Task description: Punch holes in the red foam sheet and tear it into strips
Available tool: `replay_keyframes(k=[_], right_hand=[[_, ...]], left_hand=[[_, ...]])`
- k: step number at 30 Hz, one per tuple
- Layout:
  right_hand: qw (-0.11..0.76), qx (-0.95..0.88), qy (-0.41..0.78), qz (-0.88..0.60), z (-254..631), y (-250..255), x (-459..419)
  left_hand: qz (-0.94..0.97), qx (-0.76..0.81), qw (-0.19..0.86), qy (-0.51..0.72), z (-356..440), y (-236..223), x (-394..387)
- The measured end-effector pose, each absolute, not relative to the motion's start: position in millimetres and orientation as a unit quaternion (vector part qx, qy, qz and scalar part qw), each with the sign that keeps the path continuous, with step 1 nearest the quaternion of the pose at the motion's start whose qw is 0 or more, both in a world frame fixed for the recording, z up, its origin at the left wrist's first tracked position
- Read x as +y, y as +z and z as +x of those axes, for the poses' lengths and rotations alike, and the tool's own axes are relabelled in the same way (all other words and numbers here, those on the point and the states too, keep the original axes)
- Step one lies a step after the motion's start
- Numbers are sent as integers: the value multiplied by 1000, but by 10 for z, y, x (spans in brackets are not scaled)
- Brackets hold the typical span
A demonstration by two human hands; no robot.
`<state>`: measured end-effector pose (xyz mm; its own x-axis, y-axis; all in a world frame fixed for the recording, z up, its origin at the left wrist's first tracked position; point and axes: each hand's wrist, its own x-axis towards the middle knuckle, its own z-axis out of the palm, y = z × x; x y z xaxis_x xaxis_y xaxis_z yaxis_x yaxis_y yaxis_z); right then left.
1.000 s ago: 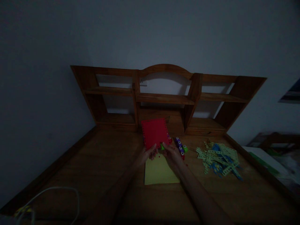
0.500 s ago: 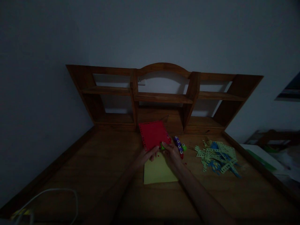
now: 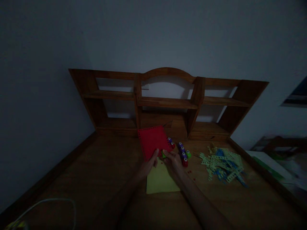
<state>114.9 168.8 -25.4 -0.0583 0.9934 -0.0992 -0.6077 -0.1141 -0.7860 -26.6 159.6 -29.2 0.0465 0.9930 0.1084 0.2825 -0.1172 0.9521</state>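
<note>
My left hand (image 3: 149,164) is closed on the lower edge of a red sheet (image 3: 153,140), which has small holes along its borders. The thumb lies on top of the sheet. In my right hand (image 3: 173,158) is a small green paper punch (image 3: 163,155), partly covered by the fingers, at the sheet's lower right corner. Beneath both hands a pale yellow sheet (image 3: 161,180) lies on the desk. Just right of the red sheet stand several purple punches (image 3: 182,149), a red punch (image 3: 184,162) and another green punch (image 3: 188,154).
A tangled pile of pale green and blue perforated strips (image 3: 225,163) lies on the right of the wooden desk (image 3: 100,179). Tiny red bits (image 3: 189,172) are scattered near my right wrist. A wooden shelf (image 3: 168,101) runs along the back. A white cable (image 3: 55,199) curls at lower left.
The red sheet has shifted slightly left and turned, and my left hand has tilted with its thumb raised higher. A purple and a red punch behind the sheet's right edge now show.
</note>
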Motion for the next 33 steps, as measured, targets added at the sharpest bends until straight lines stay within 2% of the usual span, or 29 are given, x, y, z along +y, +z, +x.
replay_keyframes(k=[8, 15, 20, 28, 33], right_hand=[[568, -316, 708, -276, 1155, -292, 1712], [540, -296, 745, -259, 1203, -273, 1709], [511, -274, 774, -253, 1258, -201, 1717], [555, -208, 736, -327, 1393, -226, 1830], [549, -330, 659, -394, 1426, -154, 1896]], left_hand=[[521, 588, 432, 443, -235, -280, 1621], [459, 612, 393, 510, -252, -207, 1662], [468, 613, 399, 495, -317, -230, 1735], [480, 622, 399, 473, -369, -233, 1738], [477, 593, 418, 496, -391, -188, 1762]])
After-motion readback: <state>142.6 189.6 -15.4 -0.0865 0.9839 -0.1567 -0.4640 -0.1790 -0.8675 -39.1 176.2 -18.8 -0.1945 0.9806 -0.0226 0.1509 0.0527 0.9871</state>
